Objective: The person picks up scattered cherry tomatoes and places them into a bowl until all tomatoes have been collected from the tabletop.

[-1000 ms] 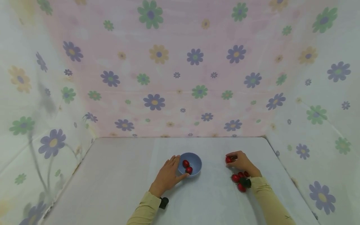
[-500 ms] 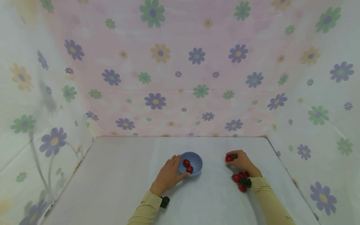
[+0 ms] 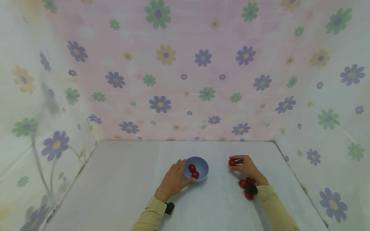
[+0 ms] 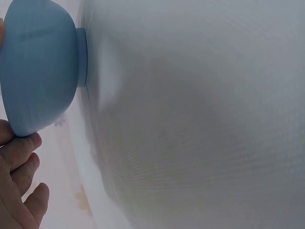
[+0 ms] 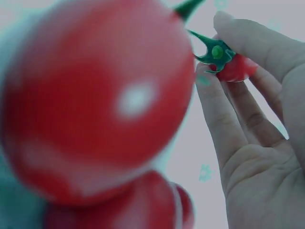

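Left hand (image 3: 172, 181) grips the blue bowl (image 3: 203, 166), thumb and fingers spread along its left side. Two red tomatoes (image 3: 192, 167) lie inside. Right of the bowl, well apart: single tomato (image 3: 232, 162), pinched between thumb and fingers of the right hand (image 3: 245, 165). Loose tomatoes (image 3: 243, 183) cluster beside that wrist, on the white table (image 3: 214, 205).

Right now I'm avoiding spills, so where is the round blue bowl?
In the head view, the round blue bowl sits on the white table, just right of the left hand touching it.
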`<state>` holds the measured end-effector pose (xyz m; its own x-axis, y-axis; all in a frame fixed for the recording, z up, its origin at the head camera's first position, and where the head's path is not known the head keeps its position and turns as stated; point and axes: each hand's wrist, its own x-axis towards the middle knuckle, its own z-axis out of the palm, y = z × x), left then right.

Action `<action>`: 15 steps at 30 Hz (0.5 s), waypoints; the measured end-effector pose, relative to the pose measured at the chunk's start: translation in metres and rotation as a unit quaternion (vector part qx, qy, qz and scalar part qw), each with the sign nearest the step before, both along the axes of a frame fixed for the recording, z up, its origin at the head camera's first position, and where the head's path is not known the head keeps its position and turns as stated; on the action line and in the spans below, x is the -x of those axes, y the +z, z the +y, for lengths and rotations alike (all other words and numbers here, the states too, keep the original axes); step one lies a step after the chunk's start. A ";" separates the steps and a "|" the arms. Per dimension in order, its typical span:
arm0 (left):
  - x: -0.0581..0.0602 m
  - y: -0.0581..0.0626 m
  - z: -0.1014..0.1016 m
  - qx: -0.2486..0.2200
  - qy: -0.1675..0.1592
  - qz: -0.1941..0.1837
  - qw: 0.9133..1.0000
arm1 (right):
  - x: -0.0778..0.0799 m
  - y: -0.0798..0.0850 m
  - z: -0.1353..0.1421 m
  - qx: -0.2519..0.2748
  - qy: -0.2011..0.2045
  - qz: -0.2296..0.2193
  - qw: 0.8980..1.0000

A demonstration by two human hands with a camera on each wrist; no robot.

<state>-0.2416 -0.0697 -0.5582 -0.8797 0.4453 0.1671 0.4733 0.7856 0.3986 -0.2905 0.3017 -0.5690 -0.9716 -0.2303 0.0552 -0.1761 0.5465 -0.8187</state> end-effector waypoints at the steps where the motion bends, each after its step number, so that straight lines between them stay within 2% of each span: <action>1: 0.000 0.000 0.000 0.000 -0.001 -0.001 1.000 | -0.002 0.001 -0.002 0.009 0.000 0.006 1.000; 9: -0.002 0.001 -0.001 -0.008 0.000 -0.013 1.000 | -0.019 0.010 -0.023 0.092 0.019 0.025 0.995; 15: 0.000 -0.002 0.000 -0.003 0.001 -0.003 1.000 | -0.023 0.020 -0.039 0.109 0.030 0.031 0.993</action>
<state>-0.2419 -0.0692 -0.5601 -0.8811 0.4433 0.1646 0.4701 0.7836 0.4061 -0.2673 0.2628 -0.5491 -0.9494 -0.2640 0.1701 -0.2576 0.3448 -0.9026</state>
